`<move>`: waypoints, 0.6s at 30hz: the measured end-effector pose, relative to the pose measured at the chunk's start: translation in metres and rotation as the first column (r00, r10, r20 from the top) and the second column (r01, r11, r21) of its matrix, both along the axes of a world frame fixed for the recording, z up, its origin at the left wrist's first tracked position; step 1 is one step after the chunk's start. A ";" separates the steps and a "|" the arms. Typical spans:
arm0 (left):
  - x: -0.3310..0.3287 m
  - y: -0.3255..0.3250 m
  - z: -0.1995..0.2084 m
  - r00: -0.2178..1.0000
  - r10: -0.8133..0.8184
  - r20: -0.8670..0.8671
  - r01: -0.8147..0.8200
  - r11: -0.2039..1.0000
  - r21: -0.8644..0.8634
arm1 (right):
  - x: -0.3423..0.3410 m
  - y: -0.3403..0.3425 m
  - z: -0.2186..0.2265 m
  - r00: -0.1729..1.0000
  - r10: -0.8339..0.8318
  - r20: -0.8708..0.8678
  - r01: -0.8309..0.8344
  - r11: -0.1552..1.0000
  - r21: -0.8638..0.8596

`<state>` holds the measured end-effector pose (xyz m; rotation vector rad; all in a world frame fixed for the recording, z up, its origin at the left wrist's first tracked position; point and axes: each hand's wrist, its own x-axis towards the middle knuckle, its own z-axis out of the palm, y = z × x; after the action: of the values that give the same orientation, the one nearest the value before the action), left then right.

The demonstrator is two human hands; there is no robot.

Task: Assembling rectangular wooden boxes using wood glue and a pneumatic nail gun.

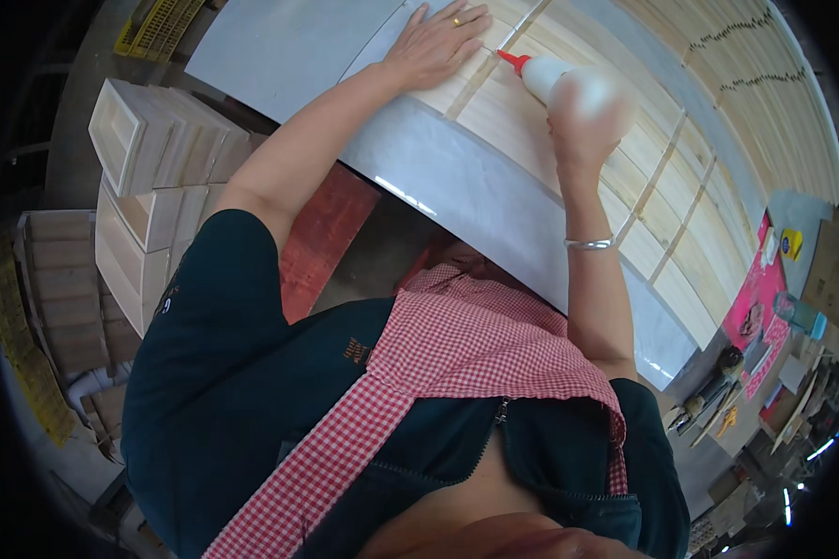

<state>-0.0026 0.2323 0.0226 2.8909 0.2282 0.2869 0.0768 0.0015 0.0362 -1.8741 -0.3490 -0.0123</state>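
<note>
My left hand lies flat with its fingers stretched out on a row of pale wooden boards at the far side of the grey-white worktable. A ring is on one of its fingers. My right hand is wrapped round a white squeeze bottle, tilted with its red nozzle pointing left. The nozzle tip is close to a narrow line that crosses the boards; whether it touches cannot be made out. Part of that line looks wet and shiny. The right fingers are partly blurred.
Many thin wooden slats stand packed at the far right. Wooden drawer-like boxes are stacked at the left, with a yellow plastic crate behind. On the right, a pink cloth, a bluish bottle and loose tools lie about.
</note>
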 end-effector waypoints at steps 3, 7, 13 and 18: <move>-0.001 -0.005 0.001 1.000 0.011 0.005 -0.010 1.000 -0.019 | -0.020 -0.011 0.003 1.000 0.022 0.008 -0.022 1.000 -0.012; -0.002 -0.002 0.001 1.000 0.009 0.013 -0.008 0.999 -0.053 | -0.050 -0.022 0.002 0.997 0.076 0.022 -0.076 0.997 -0.003; 0.008 0.006 -0.005 0.991 -0.027 -0.131 -0.005 0.970 -0.242 | -0.086 -0.044 0.014 0.982 0.181 -0.049 -0.181 0.984 0.007; 0.020 0.004 -0.029 0.995 -0.042 0.095 0.026 0.987 0.157 | -0.087 -0.070 0.032 0.911 0.180 -0.372 -0.077 0.959 0.274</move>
<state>0.0170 0.2364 -0.0069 3.0202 0.1451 0.4591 -0.0099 -0.0689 0.0686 -1.5497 -0.1806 0.3908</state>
